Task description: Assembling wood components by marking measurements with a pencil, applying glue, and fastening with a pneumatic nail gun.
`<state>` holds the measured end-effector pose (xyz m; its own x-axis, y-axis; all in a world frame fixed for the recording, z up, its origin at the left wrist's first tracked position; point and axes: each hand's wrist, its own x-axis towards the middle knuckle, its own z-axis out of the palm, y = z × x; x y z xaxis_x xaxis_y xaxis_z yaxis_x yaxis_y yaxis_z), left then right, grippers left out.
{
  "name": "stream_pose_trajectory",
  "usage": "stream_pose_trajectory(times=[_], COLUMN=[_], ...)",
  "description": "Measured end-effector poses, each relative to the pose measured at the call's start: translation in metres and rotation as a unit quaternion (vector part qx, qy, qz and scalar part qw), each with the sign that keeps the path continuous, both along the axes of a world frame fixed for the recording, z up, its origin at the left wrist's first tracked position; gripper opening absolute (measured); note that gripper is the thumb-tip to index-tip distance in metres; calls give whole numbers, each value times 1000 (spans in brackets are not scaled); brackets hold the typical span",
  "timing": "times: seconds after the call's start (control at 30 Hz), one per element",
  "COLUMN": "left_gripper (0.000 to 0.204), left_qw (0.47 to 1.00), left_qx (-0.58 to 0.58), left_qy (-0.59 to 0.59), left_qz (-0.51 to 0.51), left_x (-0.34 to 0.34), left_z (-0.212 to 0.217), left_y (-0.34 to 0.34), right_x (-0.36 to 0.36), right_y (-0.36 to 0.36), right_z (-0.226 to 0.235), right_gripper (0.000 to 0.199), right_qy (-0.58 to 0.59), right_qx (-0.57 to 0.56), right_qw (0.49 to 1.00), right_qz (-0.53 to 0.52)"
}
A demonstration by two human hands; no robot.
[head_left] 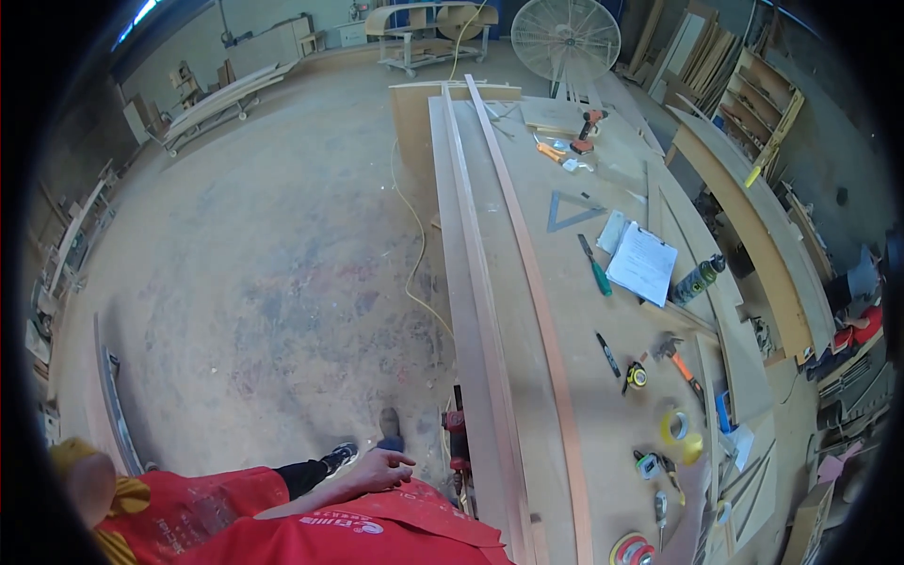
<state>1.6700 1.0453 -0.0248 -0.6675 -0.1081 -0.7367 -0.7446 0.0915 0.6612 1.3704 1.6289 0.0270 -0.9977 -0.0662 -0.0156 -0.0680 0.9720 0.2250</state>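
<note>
Here the left hand point(381, 468) hangs open and empty beside the bench's point(603, 311) left edge; the right hand is out of view. The nearest long wooden strip point(480, 282) looks light but whippy, best gripped near its middle.

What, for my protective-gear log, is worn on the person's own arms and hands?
Only the left hand shows. It has no glove, the forearm is unsleeved, and no watch or band is visible. The arm emerges from a red shirt with white print. The right hand is out of view.
</note>
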Motion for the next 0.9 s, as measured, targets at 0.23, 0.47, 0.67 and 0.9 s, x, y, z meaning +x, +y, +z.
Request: stream_pose_trajectory(times=[0.23,0.47,0.67,0.9], left_gripper=[37,37,37,40], left_qw=[994,999,990,985], left_qx=[38,20,2,20], left_qy=[15,37,61,68], left_qz=[-98,32,124,156], left_x=[-137,-208,-291,-474], left_z=[-71,-84,-43,-75], left_y=[-219,-512,-702,-851], right_x=[-139,-187,-318,-453], right_y=[-303,-756,-970,-1236], right_z=[172,111,236,67], right_gripper=[53,59,53,36], right_qy=[193,6,32,-159], right_qx=[-568,-763,-835,-752], right_qw=[799,634,466,592], right_qz=[-32,123,290,244])
